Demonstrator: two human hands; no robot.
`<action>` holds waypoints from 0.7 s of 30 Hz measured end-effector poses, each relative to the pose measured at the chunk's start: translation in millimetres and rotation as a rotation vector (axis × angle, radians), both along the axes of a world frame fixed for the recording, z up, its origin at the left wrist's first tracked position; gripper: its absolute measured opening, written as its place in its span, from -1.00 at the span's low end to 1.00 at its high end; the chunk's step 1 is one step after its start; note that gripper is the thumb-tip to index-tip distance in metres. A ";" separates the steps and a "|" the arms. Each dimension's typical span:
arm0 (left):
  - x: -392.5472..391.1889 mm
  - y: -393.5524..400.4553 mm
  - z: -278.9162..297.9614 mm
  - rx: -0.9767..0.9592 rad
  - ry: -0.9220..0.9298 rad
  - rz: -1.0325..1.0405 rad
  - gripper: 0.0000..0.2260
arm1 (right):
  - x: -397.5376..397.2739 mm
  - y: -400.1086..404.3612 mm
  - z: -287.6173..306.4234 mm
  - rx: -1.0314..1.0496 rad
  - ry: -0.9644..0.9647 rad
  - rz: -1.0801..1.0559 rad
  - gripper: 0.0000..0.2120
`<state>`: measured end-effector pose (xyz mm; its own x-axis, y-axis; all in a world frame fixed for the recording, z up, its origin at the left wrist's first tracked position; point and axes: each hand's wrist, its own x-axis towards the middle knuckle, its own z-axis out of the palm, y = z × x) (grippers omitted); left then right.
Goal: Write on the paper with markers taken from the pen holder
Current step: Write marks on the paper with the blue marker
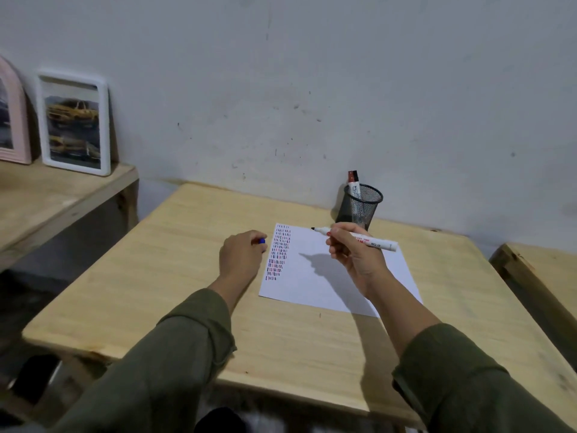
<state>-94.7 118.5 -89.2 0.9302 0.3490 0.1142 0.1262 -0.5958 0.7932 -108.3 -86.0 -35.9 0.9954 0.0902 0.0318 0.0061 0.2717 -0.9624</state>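
Observation:
A white sheet of paper (315,285) lies on the wooden table (187,307), with rows of short red, blue and black strokes down its left edge. My right hand (352,254) hovers above the paper, shut on an uncapped white marker (374,242) whose dark tip points left. My left hand (242,254) rests at the paper's left edge, closed around a small blue cap (262,241). Behind the paper stands a black mesh pen holder (362,207) with one red-capped marker (353,182) upright in it.
The table backs onto a grey wall. A lower wooden shelf (46,198) at left carries a white picture frame (75,123) and a pink frame (12,120). Another wooden surface (543,276) sits at right, with a gap between.

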 end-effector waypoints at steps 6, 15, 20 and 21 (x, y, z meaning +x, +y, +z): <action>-2.2 3.2 -6.4 -0.066 -0.002 -0.025 -0.60 | -0.9 6.1 -5.5 -0.008 0.026 0.003 -0.89; -39.5 20.4 -11.2 0.085 0.042 -0.142 -0.36 | -23.0 28.0 -23.0 -0.111 0.078 -0.061 -0.91; -56.7 23.5 -11.4 0.081 0.061 -0.222 -0.22 | -34.8 41.1 -32.9 -0.185 0.123 -0.093 -0.88; -58.2 23.1 -11.6 0.097 0.059 -0.231 -0.19 | -35.3 42.5 -34.8 -0.227 0.134 -0.095 -0.88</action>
